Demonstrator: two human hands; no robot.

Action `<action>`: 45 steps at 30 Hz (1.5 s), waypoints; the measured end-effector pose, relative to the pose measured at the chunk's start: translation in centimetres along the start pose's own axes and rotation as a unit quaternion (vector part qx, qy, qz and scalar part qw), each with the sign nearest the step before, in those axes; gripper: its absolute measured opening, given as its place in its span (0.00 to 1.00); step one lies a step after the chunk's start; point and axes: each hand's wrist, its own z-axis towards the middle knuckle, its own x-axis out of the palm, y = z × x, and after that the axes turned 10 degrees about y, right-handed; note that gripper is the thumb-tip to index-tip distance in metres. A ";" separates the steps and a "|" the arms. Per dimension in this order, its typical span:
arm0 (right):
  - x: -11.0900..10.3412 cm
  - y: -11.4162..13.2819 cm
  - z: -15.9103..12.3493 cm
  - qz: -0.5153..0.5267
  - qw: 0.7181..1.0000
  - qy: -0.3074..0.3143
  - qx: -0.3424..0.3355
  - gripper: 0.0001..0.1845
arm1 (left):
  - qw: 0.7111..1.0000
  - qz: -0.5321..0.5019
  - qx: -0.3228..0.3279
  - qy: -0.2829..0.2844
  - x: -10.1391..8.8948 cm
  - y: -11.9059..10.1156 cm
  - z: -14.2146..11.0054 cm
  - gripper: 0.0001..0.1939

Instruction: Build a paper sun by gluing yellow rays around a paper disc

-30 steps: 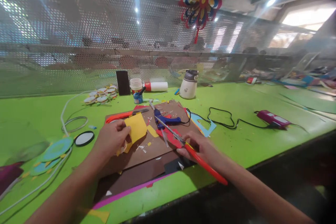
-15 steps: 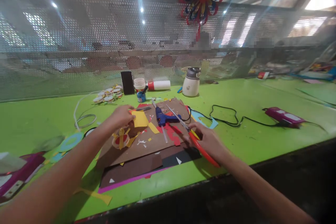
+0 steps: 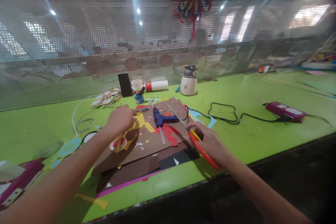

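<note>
My right hand [image 3: 210, 141] grips red-handled scissors [image 3: 194, 136], whose long blades point up and left over a brown card sheet [image 3: 147, 143]. My left hand [image 3: 119, 119] reaches forward over the sheet's far left part, its fingers closed on a yellow paper piece [image 3: 140, 120] that lies low on the sheet. A small round red-and-yellow paper craft [image 3: 118, 143] rests just below that hand. A blue glue gun [image 3: 161, 119] lies between my hands, with red paper scraps [image 3: 170, 134] beside it.
On the green table [image 3: 249, 126] stand a white jar [image 3: 189, 80], a black phone [image 3: 124, 84], a cup [image 3: 136, 84] and a tube [image 3: 157, 85]. A black cable [image 3: 231, 115] runs to a pink box [image 3: 285, 110]. A perforated metal screen [image 3: 78, 49] closes the back.
My left hand moved forward and away with the yellow paper, lowering it onto the sheet and leaving the round craft behind. The scissors in my right hand shifted slightly forward.
</note>
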 end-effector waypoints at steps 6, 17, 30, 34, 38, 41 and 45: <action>-0.2 -0.1 -0.2 -0.012 1.000 0.009 0.010 0.16 | 0.980 -0.016 0.182 0.079 0.5 -3.3 1.3 0.15; -0.5 0.2 -0.4 -0.008 1.000 0.016 0.008 0.17 | 0.932 -0.334 0.126 0.060 -0.7 -0.6 1.5 0.08; 1.6 9.4 4.5 0.269 0.954 0.132 -0.022 0.20 | 0.665 -0.741 0.073 -0.048 0.4 -2.6 -4.5 0.12; 3.1 10.6 5.7 0.340 0.928 0.150 -0.021 0.16 | 0.648 -0.758 0.070 -0.026 0.0 -2.8 -5.8 0.11; 3.4 10.5 6.2 0.352 0.924 0.131 -0.071 0.14 | 0.713 -0.695 0.096 0.011 -0.1 -3.3 -6.7 0.14; 3.2 9.9 6.3 0.339 0.928 0.123 -0.097 0.17 | 0.745 -0.657 0.110 0.046 0.1 -3.7 -7.0 0.16; 3.2 9.2 6.1 0.326 0.934 0.115 -0.092 0.19 | 0.751 -0.647 0.114 0.065 0.9 -3.8 -6.8 0.16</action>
